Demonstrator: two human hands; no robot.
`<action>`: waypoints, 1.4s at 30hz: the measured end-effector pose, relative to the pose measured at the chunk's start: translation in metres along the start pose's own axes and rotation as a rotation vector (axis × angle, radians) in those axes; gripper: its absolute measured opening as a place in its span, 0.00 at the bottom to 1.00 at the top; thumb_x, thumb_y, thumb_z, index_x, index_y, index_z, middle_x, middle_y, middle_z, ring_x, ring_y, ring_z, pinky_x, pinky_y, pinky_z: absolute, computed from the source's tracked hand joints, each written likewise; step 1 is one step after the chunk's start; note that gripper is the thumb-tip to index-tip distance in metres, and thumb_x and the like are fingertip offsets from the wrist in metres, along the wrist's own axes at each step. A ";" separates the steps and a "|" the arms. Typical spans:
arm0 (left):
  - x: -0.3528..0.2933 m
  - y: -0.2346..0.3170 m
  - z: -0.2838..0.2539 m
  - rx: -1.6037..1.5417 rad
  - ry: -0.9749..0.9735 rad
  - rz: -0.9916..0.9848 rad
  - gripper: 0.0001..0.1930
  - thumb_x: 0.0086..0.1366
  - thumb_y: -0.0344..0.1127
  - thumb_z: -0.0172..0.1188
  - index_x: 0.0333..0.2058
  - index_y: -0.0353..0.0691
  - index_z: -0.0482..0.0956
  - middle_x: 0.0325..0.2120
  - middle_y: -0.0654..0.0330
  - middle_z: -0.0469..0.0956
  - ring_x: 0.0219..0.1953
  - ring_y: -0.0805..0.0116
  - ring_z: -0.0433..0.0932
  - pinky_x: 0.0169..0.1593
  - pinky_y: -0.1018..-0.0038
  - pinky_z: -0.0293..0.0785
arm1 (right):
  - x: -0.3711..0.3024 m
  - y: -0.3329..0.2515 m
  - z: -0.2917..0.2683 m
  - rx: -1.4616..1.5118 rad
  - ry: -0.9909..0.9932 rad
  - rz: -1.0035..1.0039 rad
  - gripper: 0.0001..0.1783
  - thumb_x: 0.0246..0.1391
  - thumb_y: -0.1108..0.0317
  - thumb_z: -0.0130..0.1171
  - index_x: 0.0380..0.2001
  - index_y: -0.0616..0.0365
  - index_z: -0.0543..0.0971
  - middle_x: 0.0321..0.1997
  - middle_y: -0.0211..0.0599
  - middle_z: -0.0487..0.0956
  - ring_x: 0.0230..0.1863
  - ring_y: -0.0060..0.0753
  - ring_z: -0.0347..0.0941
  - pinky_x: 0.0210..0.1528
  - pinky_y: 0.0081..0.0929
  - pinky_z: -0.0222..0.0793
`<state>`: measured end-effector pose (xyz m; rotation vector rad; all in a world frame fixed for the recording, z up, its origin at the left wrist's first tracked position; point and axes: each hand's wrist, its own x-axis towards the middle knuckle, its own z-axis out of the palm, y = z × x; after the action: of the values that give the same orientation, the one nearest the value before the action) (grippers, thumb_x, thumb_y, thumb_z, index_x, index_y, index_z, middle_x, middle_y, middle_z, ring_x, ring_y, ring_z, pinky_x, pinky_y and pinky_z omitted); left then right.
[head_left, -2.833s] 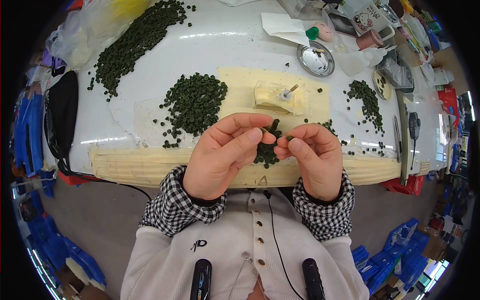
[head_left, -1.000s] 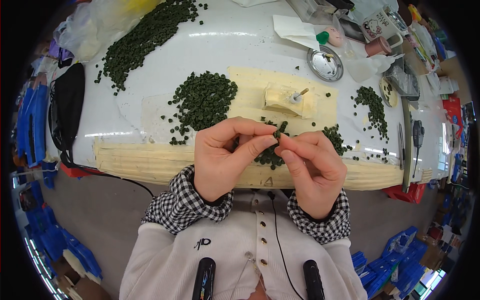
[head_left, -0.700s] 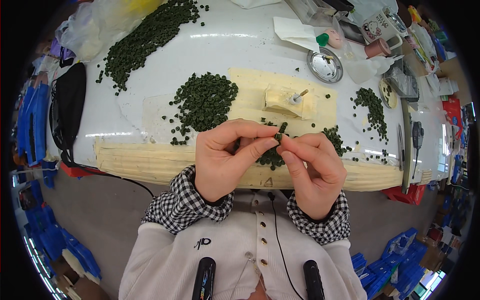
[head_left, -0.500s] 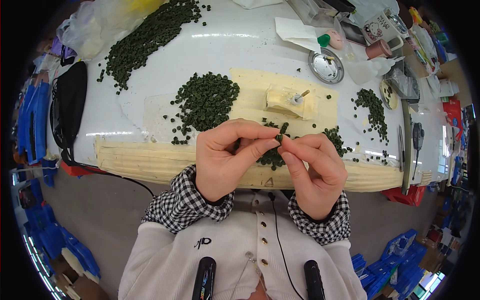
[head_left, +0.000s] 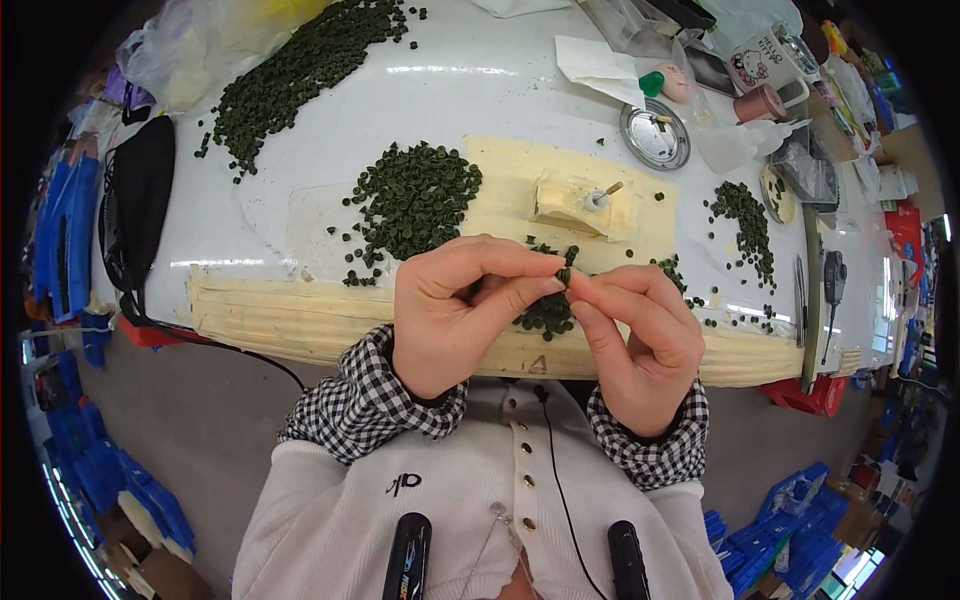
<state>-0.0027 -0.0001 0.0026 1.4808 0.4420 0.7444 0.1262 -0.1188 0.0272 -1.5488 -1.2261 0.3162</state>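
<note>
My left hand and my right hand meet over the table's near edge, thumbs and forefingers pinched together. Between the fingertips sits a small dark green cap-shaped part, mostly covered by the fingers; the left fingers grip it, and the right fingertips press at its side. Right below the hands lies a small pile of the same green parts. A larger pile of green parts is just beyond my left hand. Beyond my right hand stands a tape-wrapped block with a white collar and an upright brown peg.
A big heap of green parts spreads at the far left, with another group at the right. A round metal lid, a mug and a squeeze bottle stand at the back right. Tweezers lie near the right edge.
My right hand has shifted slightly to the right, its fingertips still at the small green part. My left hand keeps nearly the same pinch.
</note>
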 end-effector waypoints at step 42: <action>-0.001 -0.003 0.000 -0.072 0.031 -0.056 0.08 0.55 0.25 0.65 0.36 0.36 0.82 0.23 0.69 0.74 0.21 0.87 0.61 0.23 0.86 0.54 | 0.039 0.001 -0.009 0.105 -0.077 -0.094 0.04 0.56 0.77 0.56 0.32 0.68 0.73 0.31 0.37 0.76 0.29 0.24 0.75 0.30 0.16 0.70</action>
<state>-0.0027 -0.0006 -0.0005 1.3852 0.4740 0.7323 0.1500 -0.0922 0.0449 -1.3961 -1.3171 0.3759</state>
